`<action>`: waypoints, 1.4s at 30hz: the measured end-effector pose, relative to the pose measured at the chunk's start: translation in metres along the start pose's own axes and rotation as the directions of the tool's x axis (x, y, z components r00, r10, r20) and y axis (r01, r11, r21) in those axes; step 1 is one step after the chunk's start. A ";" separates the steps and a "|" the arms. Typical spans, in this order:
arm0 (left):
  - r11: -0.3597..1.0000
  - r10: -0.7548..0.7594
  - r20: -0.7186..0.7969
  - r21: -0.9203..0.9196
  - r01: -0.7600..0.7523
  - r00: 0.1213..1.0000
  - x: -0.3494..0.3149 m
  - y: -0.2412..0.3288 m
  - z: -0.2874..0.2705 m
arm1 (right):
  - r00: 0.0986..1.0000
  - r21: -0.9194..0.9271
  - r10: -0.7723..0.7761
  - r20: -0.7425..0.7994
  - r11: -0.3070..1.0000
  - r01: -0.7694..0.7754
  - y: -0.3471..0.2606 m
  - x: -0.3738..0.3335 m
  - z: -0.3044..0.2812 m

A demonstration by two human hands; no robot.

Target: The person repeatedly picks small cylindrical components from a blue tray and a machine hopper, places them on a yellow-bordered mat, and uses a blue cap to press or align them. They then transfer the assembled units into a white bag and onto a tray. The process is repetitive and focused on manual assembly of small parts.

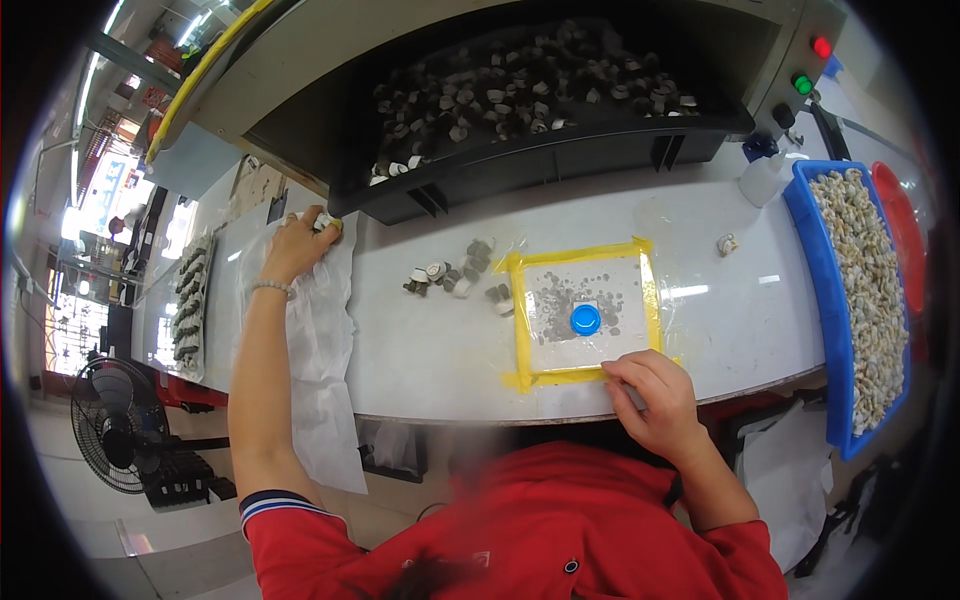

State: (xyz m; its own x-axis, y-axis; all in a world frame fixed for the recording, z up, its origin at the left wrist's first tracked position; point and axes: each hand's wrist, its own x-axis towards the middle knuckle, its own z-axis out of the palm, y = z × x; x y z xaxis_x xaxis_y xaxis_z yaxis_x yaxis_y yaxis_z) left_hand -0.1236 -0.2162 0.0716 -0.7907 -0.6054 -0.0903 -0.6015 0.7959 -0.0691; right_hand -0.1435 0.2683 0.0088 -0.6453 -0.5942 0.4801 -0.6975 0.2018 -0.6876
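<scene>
At the far left of the table my left hand (295,245) reaches over a white paper sheet (315,330), its fingers closed round a small white-and-dark piece (325,222). My right hand (655,400) rests by the near edge of a square pad (555,355) framed in yellow tape (522,340). Its fingers are curled in; what they hold, if anything, is hidden. A round blue cap-like disc (586,320) sits on the pad among grey wet-looking spots. Between the hands lie several loose white-and-grey pieces (462,285).
A large black tray (560,165) full of similar pieces stands under a grey machine housing with red and green buttons (803,84). At right are a blue crate (838,330) of pale pieces, a clear bottle (762,182) and one lone piece (727,244). Left holds filled rows (190,300) and a fan (118,425).
</scene>
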 end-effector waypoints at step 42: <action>0.996 0.087 -0.188 -0.002 -0.089 0.978 -0.014 0.012 0.014 | 0.999 -0.007 0.033 0.012 0.999 -0.033 -0.002 0.000 0.001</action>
State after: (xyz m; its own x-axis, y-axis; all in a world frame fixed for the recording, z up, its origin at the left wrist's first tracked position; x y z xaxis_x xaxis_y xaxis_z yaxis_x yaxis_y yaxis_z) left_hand -0.1183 -0.1983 0.0582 -0.8475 -0.5227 0.0928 -0.5287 0.8468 -0.0585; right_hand -0.1419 0.2675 0.0095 -0.6643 -0.5966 0.4503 -0.6777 0.2267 -0.6995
